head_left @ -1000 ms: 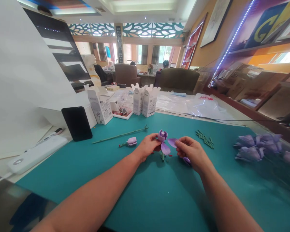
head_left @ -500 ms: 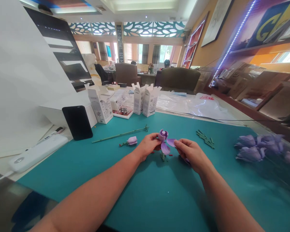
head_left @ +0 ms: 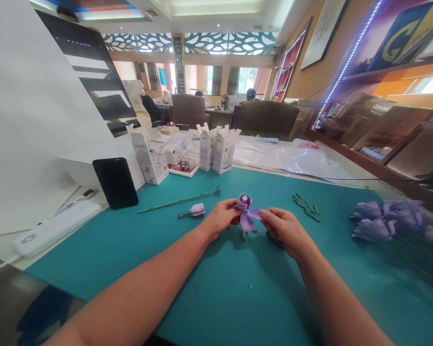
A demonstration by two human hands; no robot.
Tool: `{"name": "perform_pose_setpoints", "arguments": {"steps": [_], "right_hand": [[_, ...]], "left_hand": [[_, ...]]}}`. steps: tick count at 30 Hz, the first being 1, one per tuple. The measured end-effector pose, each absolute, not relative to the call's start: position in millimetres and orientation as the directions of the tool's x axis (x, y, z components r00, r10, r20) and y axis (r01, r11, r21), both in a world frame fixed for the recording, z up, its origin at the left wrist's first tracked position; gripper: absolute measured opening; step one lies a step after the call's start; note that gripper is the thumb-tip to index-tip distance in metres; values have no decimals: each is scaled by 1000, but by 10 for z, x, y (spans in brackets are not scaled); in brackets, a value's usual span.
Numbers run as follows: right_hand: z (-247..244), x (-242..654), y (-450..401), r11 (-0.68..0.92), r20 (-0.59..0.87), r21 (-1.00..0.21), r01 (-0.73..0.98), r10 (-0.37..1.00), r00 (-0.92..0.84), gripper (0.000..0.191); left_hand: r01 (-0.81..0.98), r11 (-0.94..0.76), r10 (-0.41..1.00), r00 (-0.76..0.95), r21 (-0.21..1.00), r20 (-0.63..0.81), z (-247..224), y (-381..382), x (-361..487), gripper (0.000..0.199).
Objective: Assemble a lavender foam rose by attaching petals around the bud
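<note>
A purple flower [head_left: 244, 203] with spread lower petals is held above the green mat [head_left: 216, 298]. The fingers of my left hand [head_left: 222, 218] are closed round its left side and base. Thumb and fingers of my right hand [head_left: 283, 228] pinch the tip of the flower's right petal [head_left: 254, 214]. Small green pieces [head_left: 243, 234] and a red bit [head_left: 254, 231] lie under the flower. Left of my left hand rest a closed purple bud [head_left: 197, 210] and a long green stem [head_left: 180, 199]. What lies beneath my right hand is mostly hidden.
Green sticks [head_left: 306, 206] and several purple flowers [head_left: 373, 221] lie to the right. White boxes [head_left: 223, 153] stand at the back edge, near plastic sheeting [head_left: 292, 156]. On the left are a black phone [head_left: 115, 183] and a white power strip [head_left: 57, 228].
The flower's right petal sits slightly lower, its tip still in my right hand's fingers. My left hand has barely moved.
</note>
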State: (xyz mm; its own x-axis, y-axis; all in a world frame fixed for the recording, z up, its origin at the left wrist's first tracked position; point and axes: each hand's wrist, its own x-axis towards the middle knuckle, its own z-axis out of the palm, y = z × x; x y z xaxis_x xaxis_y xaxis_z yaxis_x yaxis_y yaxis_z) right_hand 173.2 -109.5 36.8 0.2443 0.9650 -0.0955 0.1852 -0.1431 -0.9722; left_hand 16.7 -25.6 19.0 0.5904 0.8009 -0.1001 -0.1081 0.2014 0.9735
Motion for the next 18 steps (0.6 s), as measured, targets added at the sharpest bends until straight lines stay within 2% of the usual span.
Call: {"name": "perform_pose_setpoints", "arguments": {"steps": [13, 18], "right_hand": [[357, 1727, -1084, -166, -122, -972, 167, 961, 248, 42], [356, 1730, -1090, -162, -118, -974, 159, 961, 251, 41]], "left_hand": [[-126, 203, 794, 601, 971, -88, 190, -268, 183, 33], [-161, 225, 780, 621, 961, -79, 218, -293, 170, 38]]}}
